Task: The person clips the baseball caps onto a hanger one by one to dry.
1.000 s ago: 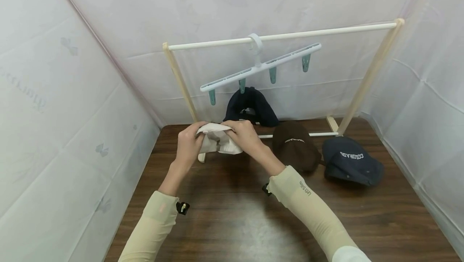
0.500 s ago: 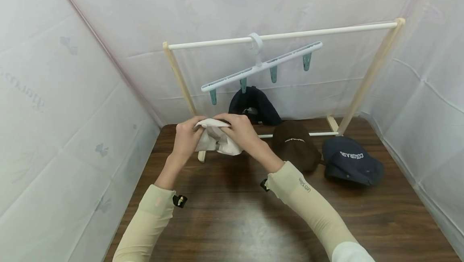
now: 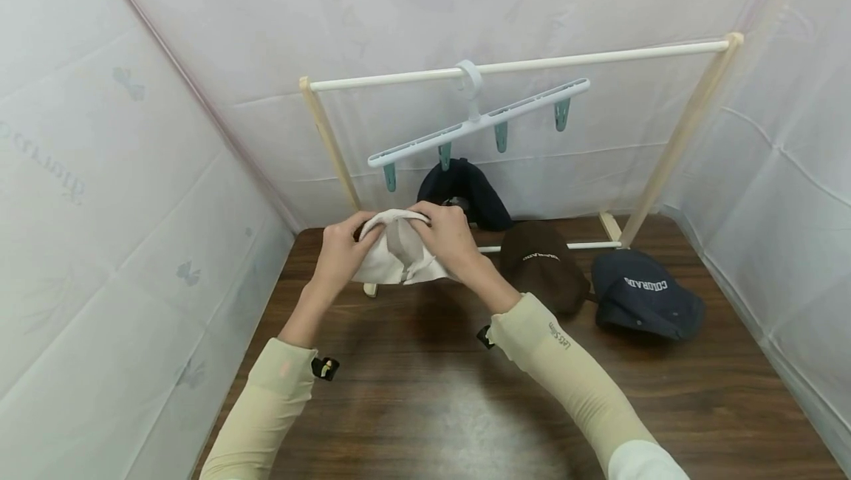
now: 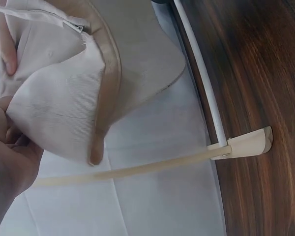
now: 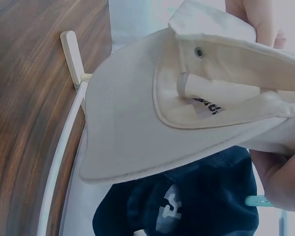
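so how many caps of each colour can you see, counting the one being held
Off-white cap: 1
Brown cap: 1
Dark blue: 2 (rear cap, far-right cap)
Total: 4 caps

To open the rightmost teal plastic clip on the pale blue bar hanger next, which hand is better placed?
Probably the right hand: in the head view it is nearer that teal clip than the left hand. Both hold the off-white fabric cap, though.
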`<move>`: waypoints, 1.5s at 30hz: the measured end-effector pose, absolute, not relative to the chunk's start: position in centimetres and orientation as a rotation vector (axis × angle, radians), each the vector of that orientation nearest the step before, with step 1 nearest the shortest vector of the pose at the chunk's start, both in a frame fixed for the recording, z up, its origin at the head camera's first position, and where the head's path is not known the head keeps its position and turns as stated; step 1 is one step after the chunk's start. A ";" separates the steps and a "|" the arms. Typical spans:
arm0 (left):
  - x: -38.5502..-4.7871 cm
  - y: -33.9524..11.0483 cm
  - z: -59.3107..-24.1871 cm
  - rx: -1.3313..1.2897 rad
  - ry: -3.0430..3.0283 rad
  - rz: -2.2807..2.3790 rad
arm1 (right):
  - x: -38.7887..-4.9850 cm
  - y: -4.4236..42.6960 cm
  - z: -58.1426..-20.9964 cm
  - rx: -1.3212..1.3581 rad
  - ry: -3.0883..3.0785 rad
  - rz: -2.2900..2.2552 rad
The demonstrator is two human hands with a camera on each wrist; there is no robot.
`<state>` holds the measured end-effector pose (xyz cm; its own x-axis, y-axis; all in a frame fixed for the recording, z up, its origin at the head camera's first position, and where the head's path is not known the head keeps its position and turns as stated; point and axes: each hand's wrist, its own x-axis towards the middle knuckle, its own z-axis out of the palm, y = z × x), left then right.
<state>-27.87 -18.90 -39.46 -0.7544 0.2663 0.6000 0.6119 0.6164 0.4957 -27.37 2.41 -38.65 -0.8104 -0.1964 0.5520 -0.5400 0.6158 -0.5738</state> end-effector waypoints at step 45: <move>-31.2 -18.4 -38.6 -0.569 -2.551 -1.250 | -30.1 2.5 -38.1 0.405 -2.532 1.097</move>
<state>-31.19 -18.43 -38.56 -0.8942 0.2361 0.3803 0.4452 0.5575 0.7007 -30.07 2.54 -38.10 -0.8976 -0.1196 0.4242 -0.3913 0.6591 -0.6422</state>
